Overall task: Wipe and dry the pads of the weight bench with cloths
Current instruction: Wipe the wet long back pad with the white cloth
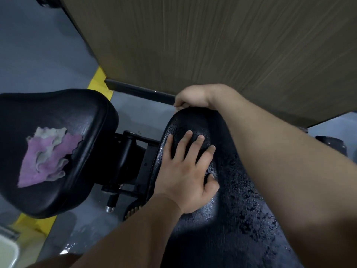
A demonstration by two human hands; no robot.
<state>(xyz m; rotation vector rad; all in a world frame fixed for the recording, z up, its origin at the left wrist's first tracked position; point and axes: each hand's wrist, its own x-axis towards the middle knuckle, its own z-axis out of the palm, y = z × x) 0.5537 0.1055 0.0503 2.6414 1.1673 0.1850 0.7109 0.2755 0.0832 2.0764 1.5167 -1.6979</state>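
The long black back pad [237, 200] runs from the lower right to the middle, its surface wet with droplets. My left hand [185, 171] lies flat on the pad's upper part with fingers spread. My right hand [190, 97] reaches over the pad's far end, and its fingers curl round that edge. No cloth shows in either hand. A pink and grey cloth [48, 155] lies crumpled on the black seat pad [77, 113] at the left.
The bench's black metal hinge frame [131, 157] joins the two pads, with a chrome-tipped knob [110, 207] below it. A wood-grain panel [212, 45] stands close behind. The grey floor has a yellow line [98, 78]. A white container [7, 252] sits at the bottom left.
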